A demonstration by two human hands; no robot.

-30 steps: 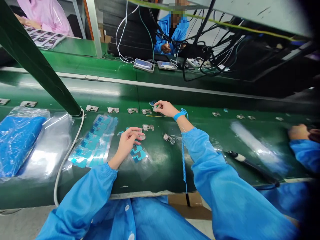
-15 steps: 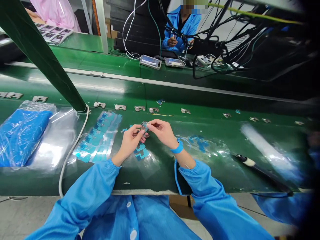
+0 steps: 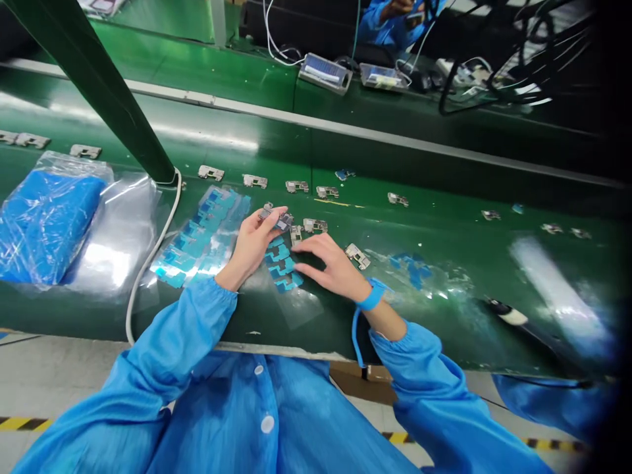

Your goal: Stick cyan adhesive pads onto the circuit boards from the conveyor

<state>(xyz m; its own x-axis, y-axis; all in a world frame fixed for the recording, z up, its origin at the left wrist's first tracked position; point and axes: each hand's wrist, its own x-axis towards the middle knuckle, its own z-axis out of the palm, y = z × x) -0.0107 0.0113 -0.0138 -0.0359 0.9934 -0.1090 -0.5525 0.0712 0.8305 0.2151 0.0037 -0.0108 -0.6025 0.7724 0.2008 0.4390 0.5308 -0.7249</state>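
Observation:
My left hand (image 3: pixel 253 242) pinches a small metal circuit board (image 3: pixel 283 220) over the green bench. To its right, my right hand (image 3: pixel 332 264), with a blue wrist strap (image 3: pixel 372 295), has thumb and index finger apart and nothing between them. Blue film pieces on a clear sheet (image 3: pixel 283 266) lie between the hands. Two boards rest just beyond my right hand, one of them a silver board (image 3: pixel 315 226), and another board (image 3: pixel 357 256) lies beside its knuckles. A larger sheet of blue film pieces (image 3: pixel 205 230) is left of my left hand.
A row of boards (image 3: pixel 297 187) runs along the green bench (image 3: pixel 247 326). At the left are a blue plastic-wrapped pack (image 3: pixel 49 220), a slanted green post (image 3: pixel 108 99) and a white cable (image 3: pixel 154 258). A black-handled tool (image 3: pixel 508 313) lies right. Another person (image 3: pixel 388 23) sits across.
My right hand has come away from my left hand and opened, moving right and nearer me. The board stays in my left hand. The view has tilted down, and boards beside my right hand now show.

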